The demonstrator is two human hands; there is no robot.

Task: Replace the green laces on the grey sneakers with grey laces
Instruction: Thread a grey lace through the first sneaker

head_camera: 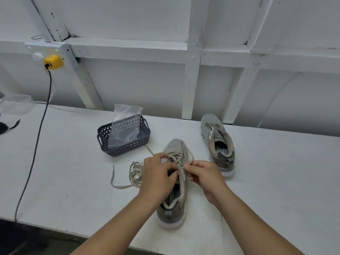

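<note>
White bench (pixel 73 162): both hands' grip pinches lace (pixel 179 167) on sneaker (pixel 174 181).

two bare forearms reach in from the bottom edge, with no sleeves in sight up to the frame's border. the left hand (pixel 158 173) and right hand (pixel 206 176) wear no gloves, rings, watch or wristband on the sides shown.
</note>
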